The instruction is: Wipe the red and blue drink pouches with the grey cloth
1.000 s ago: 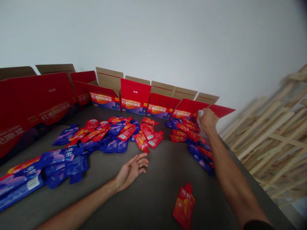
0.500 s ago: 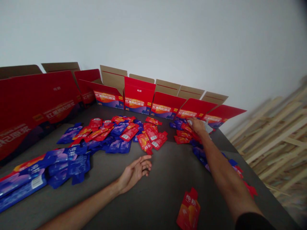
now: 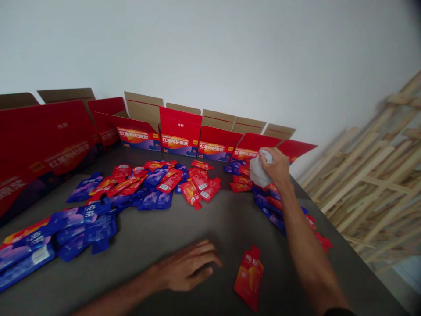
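My right hand (image 3: 277, 166) is closed around a crumpled light-grey cloth (image 3: 259, 170), lifted above the right-hand pile of red and blue pouches (image 3: 270, 205). The cloth hangs in front of the open cartons at the back. My left hand (image 3: 192, 265) hovers palm down over the dark table (image 3: 154, 239), fingers loosely bent and apart, with nothing in them. A single red pouch (image 3: 249, 278) lies just to its right, not touched by it. Motion blurs the left hand a little.
Red and blue cartons (image 3: 180, 142) with raised flaps line the table's back against the wall. A mixed pouch heap (image 3: 158, 182) lies in the middle, with blue pouches (image 3: 79, 230) at left. Wooden slats (image 3: 368, 175) stand beyond the right edge.
My right hand has lifted the cloth up from among the right-hand pouches. My left hand has turned palm down and come nearer, towards the single red pouch. The view has shifted slightly.
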A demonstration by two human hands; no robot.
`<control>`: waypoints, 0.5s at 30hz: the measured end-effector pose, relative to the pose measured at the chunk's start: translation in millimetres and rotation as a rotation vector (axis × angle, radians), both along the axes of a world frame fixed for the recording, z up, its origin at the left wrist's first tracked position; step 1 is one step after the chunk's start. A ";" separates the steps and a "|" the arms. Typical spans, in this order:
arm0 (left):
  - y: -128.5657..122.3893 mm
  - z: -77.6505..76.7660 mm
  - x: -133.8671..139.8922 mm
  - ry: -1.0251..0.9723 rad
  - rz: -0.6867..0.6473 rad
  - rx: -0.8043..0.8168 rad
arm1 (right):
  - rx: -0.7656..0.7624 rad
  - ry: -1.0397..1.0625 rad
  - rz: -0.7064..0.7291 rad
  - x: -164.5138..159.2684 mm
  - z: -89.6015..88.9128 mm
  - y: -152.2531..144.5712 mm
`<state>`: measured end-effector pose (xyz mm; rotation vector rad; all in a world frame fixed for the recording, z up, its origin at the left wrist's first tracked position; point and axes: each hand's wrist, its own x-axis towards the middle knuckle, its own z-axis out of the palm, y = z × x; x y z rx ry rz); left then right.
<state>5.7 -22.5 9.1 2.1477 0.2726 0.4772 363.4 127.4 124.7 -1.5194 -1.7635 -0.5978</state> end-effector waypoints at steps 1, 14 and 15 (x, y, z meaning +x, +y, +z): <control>-6.1 -1.1 4.5 -0.002 -0.012 0.068 | 0.042 0.030 0.035 -2.3 3.8 -8.2; -66.1 -48.7 74.8 0.131 -0.023 0.731 | 0.395 0.503 0.275 8.4 40.1 -103.0; -66.6 -47.8 75.9 0.148 0.002 0.734 | 0.383 0.491 0.287 5.9 41.7 -108.7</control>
